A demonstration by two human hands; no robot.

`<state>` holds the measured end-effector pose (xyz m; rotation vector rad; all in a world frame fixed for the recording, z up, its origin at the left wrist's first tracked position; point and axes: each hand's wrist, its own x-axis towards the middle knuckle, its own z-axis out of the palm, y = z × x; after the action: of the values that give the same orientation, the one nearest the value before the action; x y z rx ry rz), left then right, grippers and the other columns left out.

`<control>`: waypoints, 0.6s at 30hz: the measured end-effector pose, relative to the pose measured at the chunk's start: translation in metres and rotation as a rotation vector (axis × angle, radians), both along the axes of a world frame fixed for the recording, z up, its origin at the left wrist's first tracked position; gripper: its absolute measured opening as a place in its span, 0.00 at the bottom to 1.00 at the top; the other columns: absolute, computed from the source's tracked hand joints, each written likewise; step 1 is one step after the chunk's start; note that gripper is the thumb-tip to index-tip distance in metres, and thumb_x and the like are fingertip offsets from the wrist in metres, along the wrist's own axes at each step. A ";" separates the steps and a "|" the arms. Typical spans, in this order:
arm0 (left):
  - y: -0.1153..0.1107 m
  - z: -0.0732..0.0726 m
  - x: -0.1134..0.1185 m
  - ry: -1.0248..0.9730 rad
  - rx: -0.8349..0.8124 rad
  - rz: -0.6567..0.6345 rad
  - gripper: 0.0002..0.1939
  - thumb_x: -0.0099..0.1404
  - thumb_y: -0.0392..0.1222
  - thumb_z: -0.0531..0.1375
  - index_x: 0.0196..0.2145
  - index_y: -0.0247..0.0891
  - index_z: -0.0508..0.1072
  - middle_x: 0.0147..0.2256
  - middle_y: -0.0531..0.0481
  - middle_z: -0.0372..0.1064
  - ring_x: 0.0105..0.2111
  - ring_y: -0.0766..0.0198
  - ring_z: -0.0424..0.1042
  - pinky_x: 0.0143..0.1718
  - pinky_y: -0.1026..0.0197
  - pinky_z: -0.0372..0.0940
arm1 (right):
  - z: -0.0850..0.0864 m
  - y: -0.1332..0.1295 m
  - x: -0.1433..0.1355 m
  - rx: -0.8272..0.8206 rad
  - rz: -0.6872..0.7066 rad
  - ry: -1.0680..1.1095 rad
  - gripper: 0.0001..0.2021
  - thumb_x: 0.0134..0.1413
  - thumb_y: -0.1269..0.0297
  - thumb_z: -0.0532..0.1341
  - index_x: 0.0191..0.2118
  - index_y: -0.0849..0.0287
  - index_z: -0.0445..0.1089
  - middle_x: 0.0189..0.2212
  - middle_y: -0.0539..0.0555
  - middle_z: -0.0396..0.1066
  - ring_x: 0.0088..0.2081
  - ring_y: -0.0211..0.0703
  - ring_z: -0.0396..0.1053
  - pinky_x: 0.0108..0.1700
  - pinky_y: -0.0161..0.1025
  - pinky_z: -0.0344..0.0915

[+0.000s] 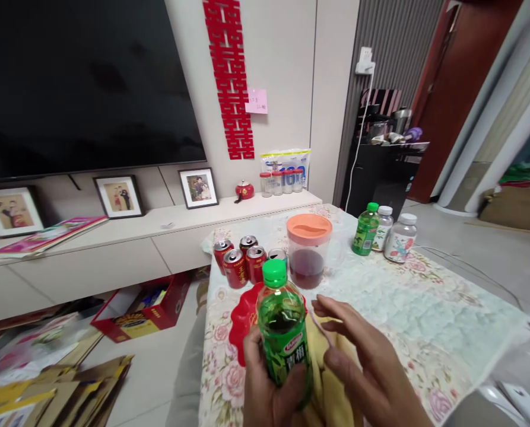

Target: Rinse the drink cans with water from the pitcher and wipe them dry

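My left hand (269, 379) is wrapped round a green plastic drink bottle (286, 332) with a green cap and holds it upright. To its right, my right hand (362, 356) is raised with thumb and fingers apart. A thin pinkish strip (320, 329) shows in the gap between them; I cannot tell whether the hand touches it. Behind the bottle lies a red scalloped plate (242, 320), partly hidden. Something yellow (320, 379) is below my hands, its kind unclear.
Several red drink cans (235, 270) and a pitcher (307, 252) with an orange lid and dark liquid stand behind. Another green bottle (365, 230) and two white-capped jars (400, 238) are farther right on the flowered tablecloth (425, 302). Cardboard (86, 385) lies on the floor.
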<state>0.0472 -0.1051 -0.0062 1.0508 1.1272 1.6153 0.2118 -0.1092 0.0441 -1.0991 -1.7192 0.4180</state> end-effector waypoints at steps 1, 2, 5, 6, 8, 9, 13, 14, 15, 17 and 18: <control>0.000 -0.004 0.004 0.021 0.007 0.015 0.41 0.49 0.66 0.73 0.52 0.40 0.68 0.43 0.43 0.76 0.43 0.48 0.78 0.44 0.50 0.74 | 0.004 -0.005 -0.003 0.020 0.045 0.035 0.28 0.68 0.51 0.61 0.70 0.43 0.61 0.63 0.55 0.71 0.54 0.51 0.77 0.50 0.40 0.75; -0.001 -0.008 0.009 0.038 0.018 0.033 0.41 0.48 0.65 0.74 0.52 0.40 0.68 0.45 0.43 0.76 0.45 0.46 0.78 0.45 0.49 0.74 | 0.008 -0.009 -0.005 0.021 0.087 0.065 0.32 0.66 0.50 0.63 0.72 0.42 0.58 0.65 0.55 0.69 0.55 0.52 0.76 0.50 0.41 0.76; -0.003 -0.021 0.026 0.070 0.059 0.093 0.36 0.53 0.65 0.71 0.51 0.42 0.69 0.48 0.42 0.74 0.49 0.44 0.77 0.50 0.46 0.74 | 0.014 -0.015 -0.010 -0.150 0.118 0.072 0.38 0.59 0.55 0.67 0.72 0.46 0.57 0.61 0.55 0.73 0.54 0.55 0.77 0.50 0.42 0.77; -0.003 -0.024 0.032 0.086 0.067 0.114 0.32 0.56 0.64 0.69 0.50 0.43 0.69 0.47 0.43 0.74 0.49 0.45 0.77 0.50 0.46 0.74 | 0.013 -0.015 -0.011 -0.191 0.086 0.056 0.39 0.55 0.59 0.68 0.72 0.47 0.59 0.59 0.55 0.75 0.53 0.56 0.77 0.50 0.42 0.77; -0.003 -0.027 0.043 0.145 0.112 0.131 0.31 0.58 0.62 0.69 0.51 0.44 0.67 0.46 0.43 0.73 0.47 0.47 0.77 0.51 0.45 0.74 | 0.011 -0.014 -0.011 -0.196 -0.020 0.036 0.40 0.49 0.65 0.69 0.70 0.48 0.61 0.56 0.53 0.77 0.52 0.55 0.77 0.51 0.42 0.76; -0.002 -0.028 0.048 0.183 0.148 0.121 0.31 0.59 0.61 0.69 0.52 0.44 0.66 0.46 0.43 0.72 0.46 0.48 0.77 0.50 0.45 0.74 | 0.009 -0.013 -0.009 -0.177 -0.070 0.033 0.40 0.48 0.66 0.68 0.69 0.48 0.62 0.55 0.53 0.77 0.53 0.55 0.77 0.51 0.42 0.76; 0.005 -0.032 0.061 0.379 0.305 0.125 0.34 0.65 0.60 0.62 0.61 0.42 0.60 0.55 0.35 0.68 0.51 0.46 0.76 0.48 0.46 0.75 | 0.010 -0.014 0.010 -0.121 -0.234 0.014 0.36 0.52 0.60 0.68 0.68 0.52 0.65 0.54 0.56 0.78 0.51 0.56 0.79 0.49 0.43 0.78; 0.007 -0.036 0.062 0.432 0.348 0.131 0.35 0.66 0.61 0.61 0.63 0.40 0.58 0.57 0.33 0.66 0.52 0.45 0.75 0.48 0.46 0.74 | 0.011 -0.014 0.018 -0.108 -0.288 0.010 0.36 0.52 0.58 0.69 0.68 0.53 0.66 0.54 0.57 0.79 0.50 0.56 0.80 0.49 0.44 0.78; 0.009 -0.041 0.064 0.486 0.418 0.131 0.36 0.67 0.62 0.59 0.64 0.39 0.57 0.58 0.31 0.65 0.53 0.44 0.74 0.47 0.46 0.75 | 0.014 -0.012 0.027 -0.101 -0.338 0.013 0.37 0.53 0.55 0.70 0.68 0.54 0.66 0.55 0.58 0.78 0.49 0.56 0.80 0.50 0.45 0.78; 0.011 -0.053 0.067 0.592 0.496 0.091 0.33 0.69 0.57 0.57 0.64 0.36 0.58 0.59 0.30 0.65 0.58 0.43 0.72 0.50 0.45 0.74 | 0.017 -0.004 0.048 -0.118 -0.432 0.051 0.39 0.53 0.50 0.71 0.69 0.54 0.64 0.56 0.58 0.77 0.49 0.55 0.80 0.48 0.46 0.79; 0.011 -0.061 0.069 0.647 0.515 0.091 0.30 0.70 0.52 0.56 0.64 0.36 0.58 0.59 0.31 0.65 0.59 0.44 0.71 0.51 0.46 0.74 | 0.017 0.003 0.060 -0.130 -0.475 0.075 0.40 0.53 0.49 0.71 0.70 0.53 0.63 0.57 0.59 0.77 0.49 0.55 0.80 0.47 0.46 0.79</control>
<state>0.1161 -0.0941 -0.0667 1.9841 1.1917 1.7337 0.2720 -0.1059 0.0609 -1.5180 -1.3227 0.2677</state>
